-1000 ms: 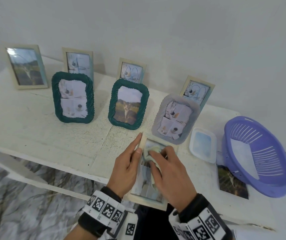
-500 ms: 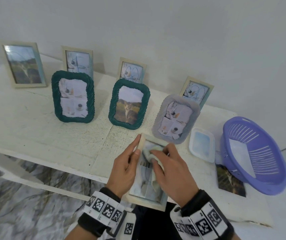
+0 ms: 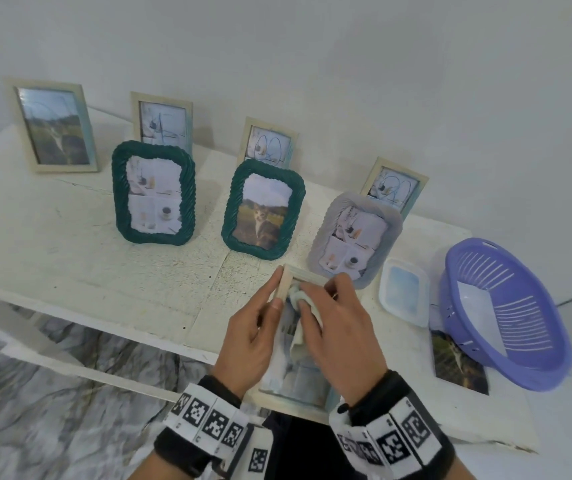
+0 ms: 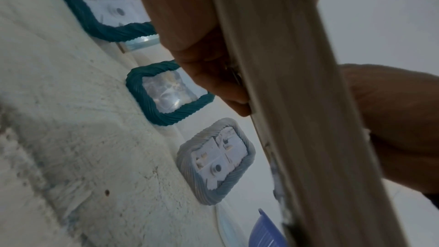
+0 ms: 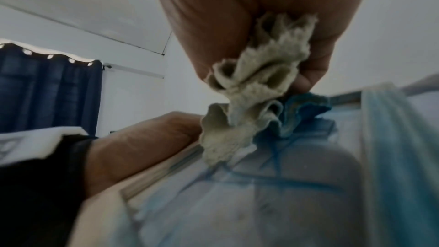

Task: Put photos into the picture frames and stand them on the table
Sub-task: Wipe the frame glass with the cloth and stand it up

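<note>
The left hand [image 3: 249,337] holds the pale wooden picture frame [image 3: 286,279] by its left rail, fingers laid along the outer edge and thumb on the front, while the right hand [image 3: 338,336] pinches a crumpled off-white cloth [image 3: 303,301] in its curled fingers and presses it on the frame's glass near the top; the frame lies tilted at the near edge of the white painted wooden table [image 3: 69,258], its lower end jutting over the edge toward the person. At the table's right end sits a purple slotted plastic basket [image 3: 506,313], tipped toward the left, with a loose dark photo of a cat [image 3: 457,367] lying flat partly under its near side and a small white rectangular plastic tub [image 3: 404,294] just to its left. Seven more frames stand upright: four pale wooden ones along the far wall, the far-left large frame [image 3: 52,128] being the biggest, and in front of them two dark green rope-patterned frames [image 3: 154,192], the right one [image 3: 263,207] showing a cat, and a grey rope-patterned frame [image 3: 355,242] just beyond the held frame. Both wrists wear black bands with black-and-white square markers [image 3: 208,419].
</note>
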### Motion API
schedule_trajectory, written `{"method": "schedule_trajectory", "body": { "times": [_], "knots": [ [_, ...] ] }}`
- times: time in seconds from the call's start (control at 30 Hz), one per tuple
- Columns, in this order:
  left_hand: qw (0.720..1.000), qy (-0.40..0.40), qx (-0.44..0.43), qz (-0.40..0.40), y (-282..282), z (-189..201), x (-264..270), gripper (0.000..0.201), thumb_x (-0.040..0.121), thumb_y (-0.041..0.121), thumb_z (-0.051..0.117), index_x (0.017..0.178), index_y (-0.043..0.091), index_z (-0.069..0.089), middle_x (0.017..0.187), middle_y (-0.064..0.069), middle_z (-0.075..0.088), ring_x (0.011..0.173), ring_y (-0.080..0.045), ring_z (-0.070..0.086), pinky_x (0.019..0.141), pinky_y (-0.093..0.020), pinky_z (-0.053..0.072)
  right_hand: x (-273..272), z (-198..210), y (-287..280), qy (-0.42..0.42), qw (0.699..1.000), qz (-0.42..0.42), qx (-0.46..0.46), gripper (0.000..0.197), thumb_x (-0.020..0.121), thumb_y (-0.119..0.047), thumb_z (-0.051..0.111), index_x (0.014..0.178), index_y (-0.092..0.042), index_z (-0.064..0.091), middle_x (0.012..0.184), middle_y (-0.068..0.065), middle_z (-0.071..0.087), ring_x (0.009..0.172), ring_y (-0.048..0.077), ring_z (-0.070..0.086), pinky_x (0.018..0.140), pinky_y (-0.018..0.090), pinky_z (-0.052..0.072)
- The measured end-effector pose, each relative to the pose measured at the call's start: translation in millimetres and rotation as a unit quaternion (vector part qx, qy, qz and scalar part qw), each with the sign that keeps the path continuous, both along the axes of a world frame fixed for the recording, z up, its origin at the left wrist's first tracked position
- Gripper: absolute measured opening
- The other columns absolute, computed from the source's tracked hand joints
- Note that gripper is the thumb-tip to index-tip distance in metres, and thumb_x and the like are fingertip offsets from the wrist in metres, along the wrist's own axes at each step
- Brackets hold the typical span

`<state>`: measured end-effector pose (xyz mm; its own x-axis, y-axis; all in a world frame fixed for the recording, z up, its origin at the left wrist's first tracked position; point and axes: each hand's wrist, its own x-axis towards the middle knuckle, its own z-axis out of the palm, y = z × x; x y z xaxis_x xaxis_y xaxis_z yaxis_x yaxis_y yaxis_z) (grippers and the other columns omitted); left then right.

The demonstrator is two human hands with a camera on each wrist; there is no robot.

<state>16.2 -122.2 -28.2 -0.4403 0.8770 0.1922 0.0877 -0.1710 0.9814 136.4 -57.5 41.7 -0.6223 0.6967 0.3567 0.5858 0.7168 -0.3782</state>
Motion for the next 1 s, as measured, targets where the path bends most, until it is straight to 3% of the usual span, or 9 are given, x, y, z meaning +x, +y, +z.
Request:
{"method": "schedule_trajectory", "body": {
  "times": [0.13,0.27,0.37,0.47,0.53,0.6,0.83,0.9,1.0],
  "knots": [
    [1.000,0.019,0.009,0.011,-3,-1,-3,0.046,0.100,0.028,0.044,0.145,0.037,0.043,0.069,0.013,0.050,0.063,-0.007,0.043,0.064,-0.024,0.042,2,-6,-14,-0.018,1.000,0.022,-0.011,0.025,0.092,-0.027,0.047,0.104,-0.015,0.065,0.088,-0.002,0.037,0.065,0.013,0.043,0.059,0.020,0.038],
    [0.999,0.036,0.004,0.027,-5,-2,-6,0.045,0.102,0.020,0.044,0.145,0.031,0.042,0.057,0.015,0.044,0.054,-0.005,0.029,0.054,-0.017,0.031,14,-5,-23,-0.068,0.995,0.062,-0.042,0.033,0.090,-0.034,0.039,0.102,-0.018,0.066,0.090,-0.001,0.041,0.068,0.015,0.050,0.061,0.026,0.048],
    [0.999,0.036,0.003,0.018,-3,3,-5,0.046,0.100,0.025,0.043,0.146,0.032,0.041,0.061,0.016,0.049,0.055,-0.003,0.037,0.057,-0.017,0.036,10,-1,-15,-0.033,0.999,0.019,-0.008,0.023,0.092,-0.027,0.047,0.102,-0.016,0.065,0.088,0.000,0.039,0.065,0.017,0.048,0.059,0.025,0.044],
    [0.999,0.035,0.014,0.002,-3,7,-2,0.045,0.101,0.022,0.044,0.146,0.027,0.041,0.103,0.023,0.069,0.090,0.002,0.062,0.083,-0.014,0.047,-1,4,-6,-0.003,0.999,-0.039,0.017,0.018,0.091,-0.021,0.053,0.101,-0.012,0.065,0.087,0.003,0.041,0.063,0.019,0.048,0.055,0.027,0.045],
    [0.999,0.031,0.020,0.002,-4,6,-1,0.045,0.102,0.021,0.044,0.146,0.029,0.042,0.077,0.005,0.061,0.068,0.002,0.053,0.068,-0.016,0.045,-4,3,-13,-0.005,0.999,-0.030,0.020,0.019,0.090,-0.021,0.054,0.103,-0.012,0.065,0.087,0.003,0.042,0.063,0.018,0.049,0.056,0.024,0.044],
    [0.999,0.035,0.022,0.008,-6,6,-2,0.046,0.102,0.020,0.044,0.146,0.031,0.041,0.062,0.004,0.042,0.057,-0.001,0.038,0.059,-0.018,0.036,0,0,-24,-0.029,0.999,-0.002,0.017,0.022,0.091,-0.026,0.049,0.103,-0.015,0.064,0.087,0.001,0.042,0.064,0.016,0.048,0.058,0.019,0.039],
    [0.996,0.069,0.019,0.044,-4,6,3,0.046,0.099,0.039,0.042,0.145,0.045,0.038,0.059,0.012,0.046,0.054,-0.010,0.036,0.055,-0.025,0.037,-7,7,-12,0.016,0.995,-0.093,0.023,0.032,0.092,-0.035,0.040,0.093,-0.015,0.063,0.084,0.002,0.044,0.056,0.019,0.048,0.050,0.024,0.041],
    [0.998,0.046,0.028,0.025,-3,8,2,0.047,0.099,0.041,0.042,0.146,0.044,0.038,0.064,0.006,0.054,0.059,-0.015,0.045,0.062,-0.030,0.046,-11,10,-17,0.017,0.997,-0.072,0.016,0.027,0.092,-0.035,0.043,0.099,-0.017,0.063,0.086,0.001,0.045,0.058,0.017,0.048,0.050,0.022,0.038],
    [0.998,0.036,0.034,0.034,-6,12,-1,0.046,0.101,0.029,0.043,0.146,0.036,0.040,0.060,0.011,0.045,0.056,-0.009,0.038,0.056,-0.024,0.037,-3,8,-28,-0.031,0.999,-0.015,0.007,0.018,0.090,-0.029,0.052,0.101,-0.021,0.063,0.088,-0.003,0.040,0.061,0.011,0.042,0.055,0.017,0.035]
  ]
}}
